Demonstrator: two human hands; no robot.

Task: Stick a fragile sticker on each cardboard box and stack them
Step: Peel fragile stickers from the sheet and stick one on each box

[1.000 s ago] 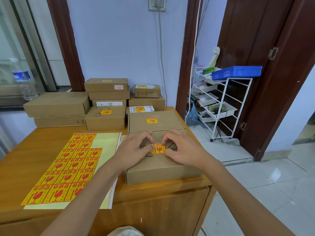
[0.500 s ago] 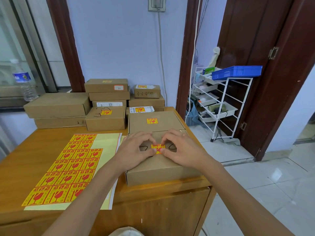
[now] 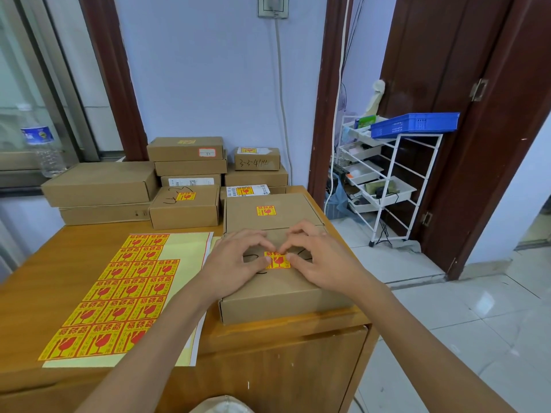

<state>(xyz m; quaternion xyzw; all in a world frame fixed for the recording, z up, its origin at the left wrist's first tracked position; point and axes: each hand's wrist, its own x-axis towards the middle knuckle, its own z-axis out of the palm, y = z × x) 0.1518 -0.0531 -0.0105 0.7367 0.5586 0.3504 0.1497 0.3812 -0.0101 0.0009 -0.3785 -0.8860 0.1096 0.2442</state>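
Note:
A flat cardboard box lies at the table's near right corner. A yellow and red fragile sticker lies on its lid over black handwriting. My left hand and my right hand rest on the lid with curled fingers. Each hand holds one side of the sticker between its thumb tip and forefinger tip. Just behind it sits a second box that bears a sticker. The sticker sheet lies to the left with several stickers on it.
More cardboard boxes are stacked along the wall, with two large ones at the back left. A water bottle stands on the window sill. A white wire rack with a blue basket stands right of the wooden table.
Both hands have lowered the sticker onto the near box's lid and drawn closer around it. The boxes and the sheet have not moved.

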